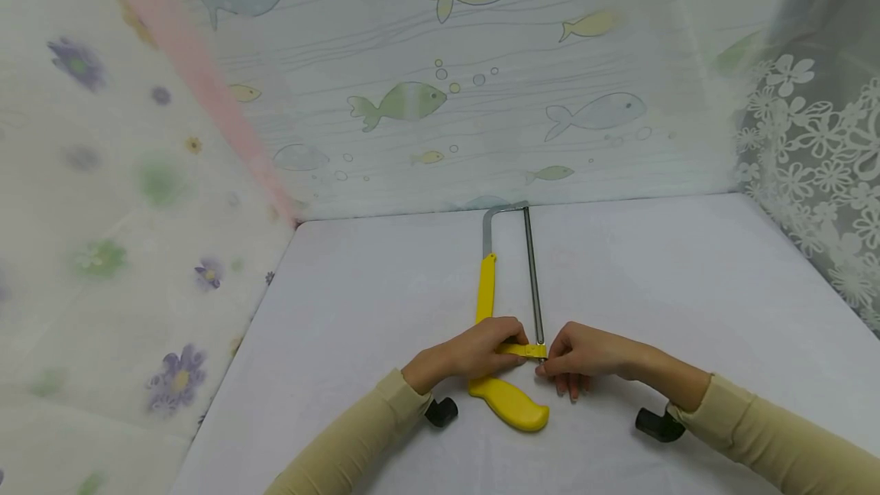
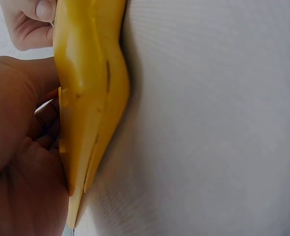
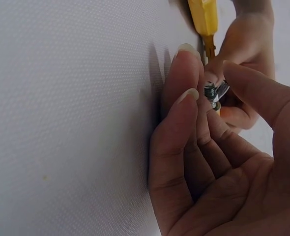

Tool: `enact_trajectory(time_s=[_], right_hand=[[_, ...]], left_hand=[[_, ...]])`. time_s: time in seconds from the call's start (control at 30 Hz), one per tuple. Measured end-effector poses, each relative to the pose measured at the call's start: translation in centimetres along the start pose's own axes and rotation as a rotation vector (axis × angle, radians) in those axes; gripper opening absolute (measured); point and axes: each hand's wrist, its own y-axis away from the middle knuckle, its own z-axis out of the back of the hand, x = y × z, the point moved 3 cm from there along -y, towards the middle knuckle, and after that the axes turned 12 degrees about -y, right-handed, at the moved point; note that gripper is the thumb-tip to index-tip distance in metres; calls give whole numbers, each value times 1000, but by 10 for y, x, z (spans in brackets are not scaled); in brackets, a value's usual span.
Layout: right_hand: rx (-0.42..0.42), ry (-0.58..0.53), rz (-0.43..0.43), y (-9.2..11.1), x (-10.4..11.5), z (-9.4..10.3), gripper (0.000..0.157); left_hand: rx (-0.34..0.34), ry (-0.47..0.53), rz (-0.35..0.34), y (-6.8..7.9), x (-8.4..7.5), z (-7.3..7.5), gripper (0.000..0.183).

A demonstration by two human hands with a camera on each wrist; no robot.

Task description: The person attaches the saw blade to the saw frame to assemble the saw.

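The hacksaw [image 1: 486, 289] lies on the worktop [image 1: 632, 266], its blade [image 1: 533, 273] seemingly already in place along to the bracket [image 1: 532, 351] that the left hand [image 1: 481, 348] grips just beyond the yellow handle [image 1: 516, 405], while the right hand [image 1: 591, 350], fingers parted and apparently empty, is beyond and right of that handle, near a threaded end [image 3: 210, 90] whose tightness I cannot tell.

We see a glossy plastic saw handle [image 1: 512, 405], matt woven cloth [image 3: 76, 147] beneath it and, beyond it, a probably metal rod [image 1: 533, 273].
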Motion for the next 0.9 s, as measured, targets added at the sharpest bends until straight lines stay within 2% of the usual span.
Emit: enact_trajectory(time_s=[0.5,0.9], right_hand=[[-5,-9,-16,7,0,4,25],[-13,-6,33,6,-3,6,19]], left_hand=[[-8,-10,-8,0,-1,1,14],[-12,-11,-11,0,-2,1,14]])
